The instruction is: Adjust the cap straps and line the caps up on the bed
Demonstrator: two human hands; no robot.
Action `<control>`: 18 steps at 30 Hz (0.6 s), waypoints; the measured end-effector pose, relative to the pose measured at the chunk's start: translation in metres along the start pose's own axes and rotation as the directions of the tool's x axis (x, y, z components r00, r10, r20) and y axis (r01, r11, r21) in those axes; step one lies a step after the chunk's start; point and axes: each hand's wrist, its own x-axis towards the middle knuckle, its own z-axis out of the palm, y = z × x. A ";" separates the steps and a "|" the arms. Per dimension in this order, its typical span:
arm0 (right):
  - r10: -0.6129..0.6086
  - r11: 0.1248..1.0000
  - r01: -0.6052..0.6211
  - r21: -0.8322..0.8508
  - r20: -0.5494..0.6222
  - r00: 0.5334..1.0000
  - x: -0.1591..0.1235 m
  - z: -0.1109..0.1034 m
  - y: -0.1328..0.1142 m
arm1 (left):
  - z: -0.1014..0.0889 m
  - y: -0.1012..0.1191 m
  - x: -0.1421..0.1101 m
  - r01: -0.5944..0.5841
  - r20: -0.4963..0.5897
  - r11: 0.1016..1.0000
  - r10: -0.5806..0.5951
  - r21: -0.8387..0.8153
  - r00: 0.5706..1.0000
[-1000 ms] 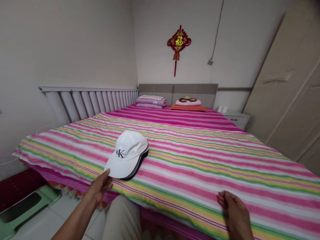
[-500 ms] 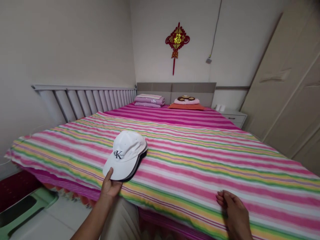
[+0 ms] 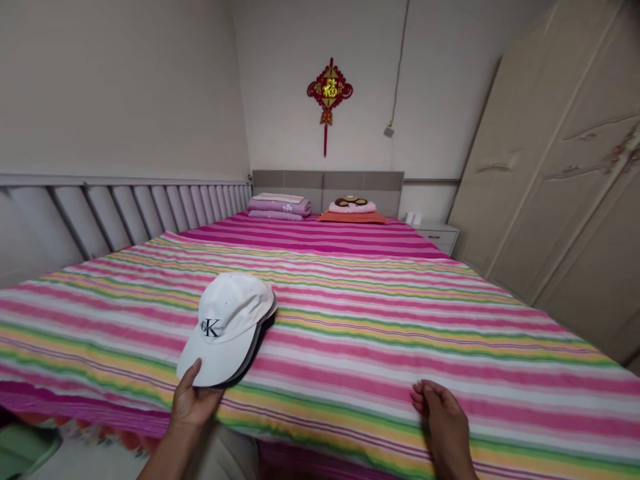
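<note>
White cap (image 3: 233, 303), pinched at the brim between thumb and tucked-under fingers of the left hand (image 3: 193, 405), with darker brims (image 3: 264, 329) nested beneath, low over the near side of the striped cover (image 3: 360, 333). Right hand (image 3: 444, 417) well apart, fingertips curled together, nothing visible in them. Nesting apparently done; brim not yet let go, any lift off the cover impossible to tell.

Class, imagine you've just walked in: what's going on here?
A person sits or stands beside a bed with a striped bedspread. Their left hand holds a white cap by its brim, thumb on top; darker layers show beneath it. The right hand, fingers curled, is near the bedspread with nothing visibly held.
</note>
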 end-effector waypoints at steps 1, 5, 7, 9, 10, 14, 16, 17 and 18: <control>-0.001 1.000 0.001 -0.006 0.001 1.000 0.000 0.000 0.000 | 0.001 0.000 0.000 0.004 -0.006 1.000 -0.004 0.007 1.000; -0.009 1.000 0.009 -0.025 0.005 1.000 -0.001 0.001 0.000 | 0.005 0.001 -0.002 0.038 -0.066 0.999 -0.037 0.013 0.997; -0.014 0.999 0.014 -0.033 0.004 1.000 -0.002 0.001 0.000 | 0.007 0.000 -0.003 0.057 -0.089 0.998 -0.056 0.013 0.994; -0.018 0.999 0.018 -0.042 0.003 1.000 -0.003 0.001 -0.001 | 0.007 -0.002 -0.003 0.058 -0.095 0.998 -0.056 0.017 0.994; -0.019 0.999 0.019 -0.047 0.003 1.000 -0.003 0.001 -0.001 | 0.007 -0.003 -0.003 0.049 -0.089 0.999 -0.047 0.018 0.995; -0.025 0.998 0.025 -0.061 0.006 1.000 -0.004 0.001 -0.002 | 0.003 -0.008 -0.004 0.008 -0.048 1.000 -0.007 0.021 0.999; -0.033 0.997 0.034 -0.068 0.014 0.999 -0.006 0.001 -0.001 | 0.000 -0.009 -0.004 -0.009 -0.030 1.000 0.009 0.024 1.000; -0.039 0.996 0.040 -0.074 0.018 0.999 -0.006 0.001 -0.001 | 0.000 -0.009 -0.004 -0.018 -0.023 1.000 0.018 0.025 1.000; -0.046 0.996 0.048 -0.079 0.023 0.999 -0.007 0.001 -0.001 | -0.001 -0.010 -0.004 -0.025 -0.017 0.999 0.026 0.026 1.000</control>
